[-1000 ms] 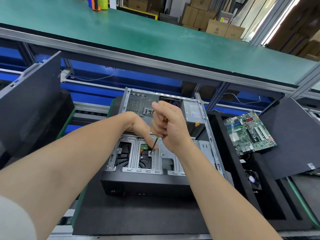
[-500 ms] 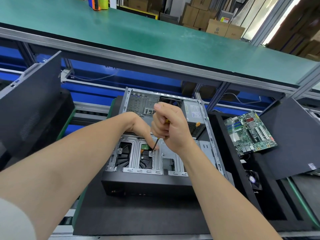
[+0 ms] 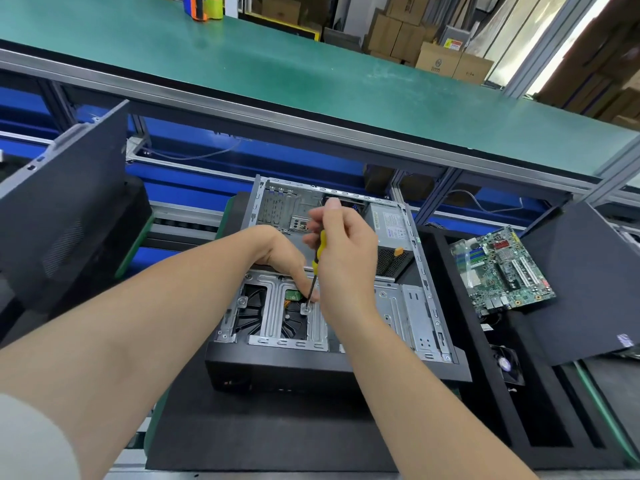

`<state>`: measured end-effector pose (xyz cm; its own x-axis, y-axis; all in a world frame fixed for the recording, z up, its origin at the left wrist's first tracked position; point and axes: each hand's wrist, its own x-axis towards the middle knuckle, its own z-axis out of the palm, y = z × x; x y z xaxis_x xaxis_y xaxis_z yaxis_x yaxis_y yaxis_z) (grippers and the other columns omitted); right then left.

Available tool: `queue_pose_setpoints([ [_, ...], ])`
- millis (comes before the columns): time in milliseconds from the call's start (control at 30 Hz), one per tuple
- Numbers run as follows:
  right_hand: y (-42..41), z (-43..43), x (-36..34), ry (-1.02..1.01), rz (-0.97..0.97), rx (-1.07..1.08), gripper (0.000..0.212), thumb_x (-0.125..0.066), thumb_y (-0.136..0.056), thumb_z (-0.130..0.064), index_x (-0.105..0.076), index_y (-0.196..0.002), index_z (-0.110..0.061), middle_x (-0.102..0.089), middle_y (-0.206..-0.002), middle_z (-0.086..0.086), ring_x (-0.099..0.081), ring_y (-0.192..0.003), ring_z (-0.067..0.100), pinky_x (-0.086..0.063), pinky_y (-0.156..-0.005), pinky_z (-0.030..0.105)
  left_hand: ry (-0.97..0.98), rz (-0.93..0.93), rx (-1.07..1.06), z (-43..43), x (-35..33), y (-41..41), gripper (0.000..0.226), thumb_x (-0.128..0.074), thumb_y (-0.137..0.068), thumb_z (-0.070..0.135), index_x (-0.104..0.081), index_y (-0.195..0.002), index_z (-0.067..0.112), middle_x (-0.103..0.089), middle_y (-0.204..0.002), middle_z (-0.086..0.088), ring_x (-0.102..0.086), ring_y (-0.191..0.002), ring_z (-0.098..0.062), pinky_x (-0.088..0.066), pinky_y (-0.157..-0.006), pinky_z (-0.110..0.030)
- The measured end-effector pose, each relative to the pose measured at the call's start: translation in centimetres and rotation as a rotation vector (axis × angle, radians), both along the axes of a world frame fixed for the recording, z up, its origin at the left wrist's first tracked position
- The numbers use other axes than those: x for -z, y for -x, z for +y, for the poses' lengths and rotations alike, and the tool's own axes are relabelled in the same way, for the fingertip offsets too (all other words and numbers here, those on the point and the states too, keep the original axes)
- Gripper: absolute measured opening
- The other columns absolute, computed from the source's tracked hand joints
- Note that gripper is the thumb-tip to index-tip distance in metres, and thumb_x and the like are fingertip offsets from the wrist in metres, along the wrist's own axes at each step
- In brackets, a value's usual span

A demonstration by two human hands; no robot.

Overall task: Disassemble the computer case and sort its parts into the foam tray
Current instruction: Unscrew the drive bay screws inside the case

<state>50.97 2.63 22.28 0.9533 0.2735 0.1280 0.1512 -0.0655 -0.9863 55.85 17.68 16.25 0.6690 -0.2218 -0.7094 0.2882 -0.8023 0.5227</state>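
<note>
The computer case (image 3: 398,306) lies open side up on a black mat (image 3: 259,445) on the bench, directly in front of the person. The foam tray (image 3: 474,358) sits just beside it on the right and already holds the motherboard (image 3: 502,271).

The step in hand appears to be removal of a screw (image 3: 305,309) from the drive cage (image 3: 273,306). The right hand (image 3: 346,258) has its fingers curled round the yellow handle of the screwdriver (image 3: 318,254), thumb raised, with the tip seated on the screw head. The fingertips of the left hand (image 3: 284,258) reach down to the shaft near the tip (whether they pinch it or only touch it cannot be told).

To do this step well:
- Keep the shaft in line with the screw axis; it currently leans slightly.
- Maintain downward pressure while turning to prevent cam-out.
- Keep the left fingertips close, ready to catch the loosened screw before it drops into the cage.
</note>
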Motion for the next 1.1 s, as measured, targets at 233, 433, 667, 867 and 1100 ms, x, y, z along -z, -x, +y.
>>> queue_pose_setpoints([
  [233,0.1,1.3,-0.6,-0.171,0.151,-0.079,0.039,-0.043,-0.106,-0.016,-0.05,-0.068,-0.017,-0.041,-0.067,0.005,-0.034,-0.059,0.016,-0.028,-0.06,0.037,0.043,0.057,0.028,-0.2,-0.3,0.3,0.083,-0.075,-0.061,0.053,-0.057,-0.132,0.014,-0.052,-0.136,0.002,-0.035,-0.145,-0.02,-0.027,-0.121,-0.037],
  [433,-3.1,-0.2,-0.5,-0.2,0.319,-0.648,0.05,-0.05,-0.104,-0.024,-0.039,-0.055,-0.021,-0.022,-0.048,-0.004,-0.012,-0.045,0.013,-0.007,-0.049,0.031,0.042,-0.035,-0.002,0.3,0.5,-0.4,0.037,-0.074,-0.083,0.049,-0.072,-0.112,0.025,-0.061,-0.137,-0.009,-0.044,-0.138,-0.03,-0.034,-0.114,-0.038],
  [667,-6.2,-1.5,-0.1,-0.372,0.505,-1.057,0.031,-0.042,-0.102,-0.024,-0.049,-0.073,-0.017,-0.025,-0.047,-0.005,-0.013,-0.039,0.011,-0.013,-0.043,0.025,0.068,0.095,0.072,0.1,0.0,-0.2,0.071,-0.076,-0.077,0.063,-0.057,-0.137,0.03,-0.052,-0.146,0.01,-0.033,-0.146,-0.02,-0.019,-0.124,-0.042],
  [867,-4.8,-1.2,0.3,-0.456,0.389,-0.848,0.012,-0.048,-0.087,-0.014,-0.04,-0.078,-0.012,-0.049,-0.07,0.008,-0.021,-0.04,0.012,-0.013,-0.043,0.024,0.083,-0.003,0.014,0.2,0.5,-0.2,0.084,-0.083,-0.07,0.064,-0.057,-0.138,0.022,-0.053,-0.145,-0.001,-0.042,-0.138,-0.023,-0.028,-0.121,-0.047],
  [1100,-0.6,-0.1,-0.4,-0.11,0.049,-0.164,0.02,-0.062,-0.097,-0.017,-0.072,-0.083,-0.008,-0.069,-0.079,0.006,-0.063,-0.071,0.023,-0.056,-0.073,0.046,0.075,-0.081,-0.014,0.2,-0.2,0.2,0.046,-0.08,-0.056,0.059,-0.074,-0.096,0.039,-0.068,-0.114,0.017,-0.052,-0.121,-0.018,-0.042,-0.109,-0.039],
])
